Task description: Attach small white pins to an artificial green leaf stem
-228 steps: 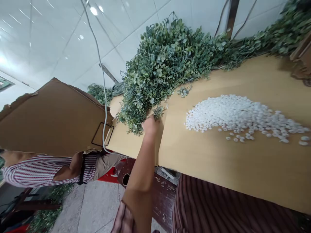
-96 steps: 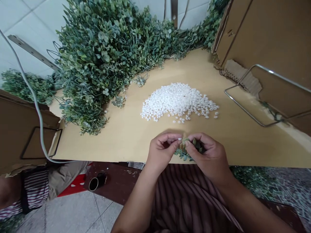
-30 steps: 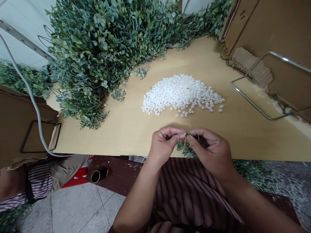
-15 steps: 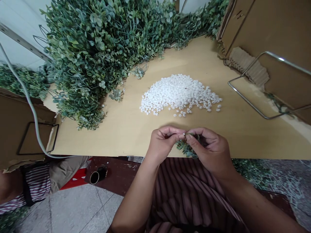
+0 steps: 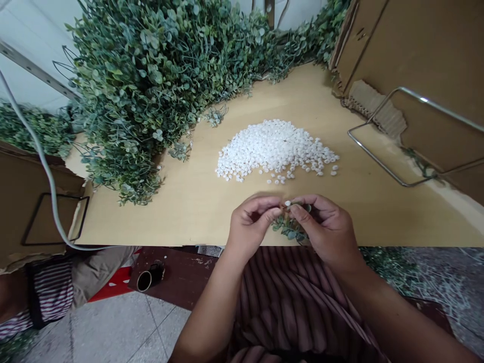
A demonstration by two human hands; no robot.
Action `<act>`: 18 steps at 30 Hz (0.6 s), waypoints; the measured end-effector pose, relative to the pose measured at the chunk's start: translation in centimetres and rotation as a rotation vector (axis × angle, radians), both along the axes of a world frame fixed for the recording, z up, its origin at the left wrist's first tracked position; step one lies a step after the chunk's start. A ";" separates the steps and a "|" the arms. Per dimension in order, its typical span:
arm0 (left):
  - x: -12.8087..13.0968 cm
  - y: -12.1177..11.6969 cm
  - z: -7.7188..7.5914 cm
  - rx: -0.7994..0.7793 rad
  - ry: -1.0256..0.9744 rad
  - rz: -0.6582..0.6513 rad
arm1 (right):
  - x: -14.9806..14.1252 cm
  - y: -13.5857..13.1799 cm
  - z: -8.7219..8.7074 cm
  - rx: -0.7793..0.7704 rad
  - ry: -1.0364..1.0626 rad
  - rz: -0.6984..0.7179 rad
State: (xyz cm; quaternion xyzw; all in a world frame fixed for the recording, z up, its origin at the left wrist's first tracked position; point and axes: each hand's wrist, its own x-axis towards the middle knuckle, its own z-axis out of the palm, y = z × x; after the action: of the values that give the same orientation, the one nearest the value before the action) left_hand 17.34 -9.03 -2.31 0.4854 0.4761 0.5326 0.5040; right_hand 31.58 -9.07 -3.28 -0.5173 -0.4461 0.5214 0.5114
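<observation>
My left hand [image 5: 251, 222] and my right hand [image 5: 325, 229] meet over the near edge of the wooden table [image 5: 196, 201]. Between their fingertips they pinch a small green leafy sprig [image 5: 289, 229] and a tiny white piece [image 5: 288, 203] at its top. The sprig's leaves hang down between the hands. Just beyond the hands lies a heap of small white pieces [image 5: 274, 148]. A large pile of green leafy sprigs [image 5: 159, 80] fills the table's far left.
A cardboard box [image 5: 419, 65] with a bent metal wire frame [image 5: 381, 161] stands at the right. Another cardboard box [image 5: 34, 212] and a grey cable [image 5: 38, 151] are at the left. A person in striped clothing [image 5: 45, 292] is at the lower left. Green sprigs [image 5: 397, 272] cover the floor at right.
Over several seconds my left hand left the sprig pile and joined my right hand at the table's edge. In the last second the hands stay together and only the view shifts slightly.
</observation>
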 end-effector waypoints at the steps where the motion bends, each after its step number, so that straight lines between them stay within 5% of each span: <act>1: -0.4 -0.1 -0.1 0.061 0.063 0.019 | 0.0 0.1 -0.1 -0.013 0.036 -0.025; 11: -1.0 -0.5 -0.6 0.333 0.598 -0.190 | 0.1 0.7 -0.4 -0.016 0.130 -0.094; 18: -0.5 -0.6 0.4 0.326 0.784 -0.165 | 3.0 -0.4 1.0 0.118 -0.265 -0.004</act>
State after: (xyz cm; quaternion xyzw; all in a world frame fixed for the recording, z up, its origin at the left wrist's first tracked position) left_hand 16.81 -9.64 -1.93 0.7607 0.5010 0.3339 0.2426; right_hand 34.61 -9.42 -2.27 -0.5515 -0.5386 0.4205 0.4786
